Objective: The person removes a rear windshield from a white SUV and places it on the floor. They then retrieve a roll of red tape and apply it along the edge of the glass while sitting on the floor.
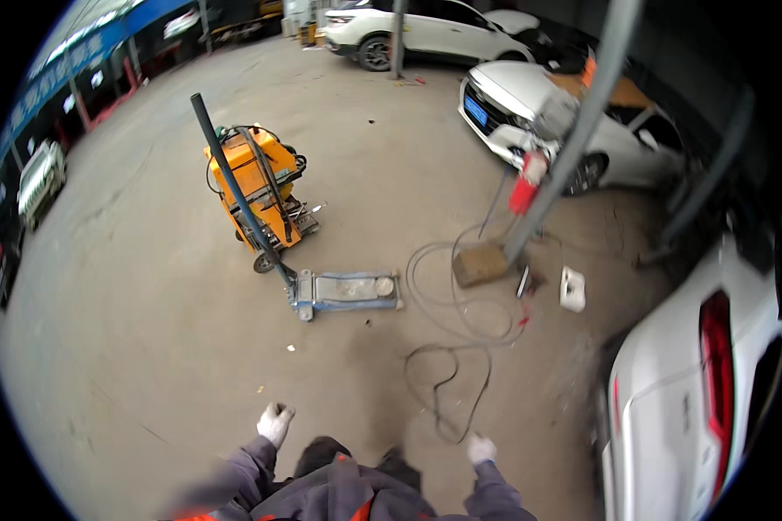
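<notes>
My left hand (275, 423), in a white glove with dark fingertips, hangs over the concrete floor with its fingers curled in and nothing seen in them. On the other side, my right hand (481, 448), also white-gloved, is smeared by motion, and its fingers cannot be made out. Near it a loop of dark hose (439, 386) lies on the floor. Ahead of me is a blue-grey floor jack (347, 291), its long dark handle (226, 174) tilted up to the left. An orange wheeled machine (256, 178) with cables stands behind that handle.
A slanting grey post (573, 139) rises from a brownish block (480, 264), with a red object (526, 187) beside it. A white container (572, 289) lies nearby. At right is a white car's rear (669, 391). Farther off stand a damaged white car (504, 100) and a white SUV (426, 30).
</notes>
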{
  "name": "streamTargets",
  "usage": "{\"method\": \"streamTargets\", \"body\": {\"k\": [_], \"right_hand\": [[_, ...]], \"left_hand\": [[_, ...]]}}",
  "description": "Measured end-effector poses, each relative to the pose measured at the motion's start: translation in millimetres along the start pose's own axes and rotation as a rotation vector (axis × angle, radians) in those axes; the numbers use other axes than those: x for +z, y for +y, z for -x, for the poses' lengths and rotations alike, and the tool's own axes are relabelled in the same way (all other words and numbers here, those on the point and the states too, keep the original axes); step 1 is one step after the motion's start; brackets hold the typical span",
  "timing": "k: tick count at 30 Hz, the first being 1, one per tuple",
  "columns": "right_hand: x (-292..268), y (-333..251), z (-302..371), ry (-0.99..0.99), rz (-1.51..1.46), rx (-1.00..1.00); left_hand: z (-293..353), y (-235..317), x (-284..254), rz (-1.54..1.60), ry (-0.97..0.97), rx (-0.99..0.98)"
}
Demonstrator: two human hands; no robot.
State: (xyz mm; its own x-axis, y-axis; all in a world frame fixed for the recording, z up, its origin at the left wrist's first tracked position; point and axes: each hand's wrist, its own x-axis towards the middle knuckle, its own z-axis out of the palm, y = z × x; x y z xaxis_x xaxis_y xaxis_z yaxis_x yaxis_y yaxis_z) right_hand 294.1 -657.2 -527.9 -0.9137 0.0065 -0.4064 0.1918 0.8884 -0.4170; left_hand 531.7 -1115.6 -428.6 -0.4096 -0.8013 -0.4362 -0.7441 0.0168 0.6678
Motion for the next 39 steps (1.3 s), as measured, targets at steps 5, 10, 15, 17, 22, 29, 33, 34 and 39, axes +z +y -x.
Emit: {"method": "streamTargets", "body": {"k": [5, 10, 15, 17, 22, 29, 33, 34, 39], "right_hand": [[-30, -364, -101, -0.073, -0.037, -1.297], [28, -547, -141, -0.41, -0.541, -1.167], [-32, -636, -236, -1.376, -0.959, -0.587], [-53, -649, -295, -1.719, -0.912, -0.494], [-61, -763, -472, -1.048, -1.033, -0.417], [-59, -932, -745, -1.0, -1.079, -0.464], [-129, -1037, -883, -0.968, -1.269, -0.298], [-153, -1066, -907, -0.893, -1.297, -0.277], [-167, -1162, -1042, -0.517, -0.656, -0.506]], "left_hand": [[-106, 228, 69, 0.146, -0.028, 0.254], [-271, 321, 116, 0.725, 0.089, 0.179], [-459, 444, 54, 0.054, 0.451, 0.453], [-512, 512, 40, -0.874, 0.535, 0.865], [-607, 695, 126, -0.331, 0.358, 0.842], [-810, 824, 274, 0.058, 0.222, 0.461], [-892, 960, 245, 0.119, 0.406, 0.461], [-898, 996, 234, 0.222, 0.374, 0.362], [-978, 1106, 288, 0.298, -0.214, 0.397]]}}
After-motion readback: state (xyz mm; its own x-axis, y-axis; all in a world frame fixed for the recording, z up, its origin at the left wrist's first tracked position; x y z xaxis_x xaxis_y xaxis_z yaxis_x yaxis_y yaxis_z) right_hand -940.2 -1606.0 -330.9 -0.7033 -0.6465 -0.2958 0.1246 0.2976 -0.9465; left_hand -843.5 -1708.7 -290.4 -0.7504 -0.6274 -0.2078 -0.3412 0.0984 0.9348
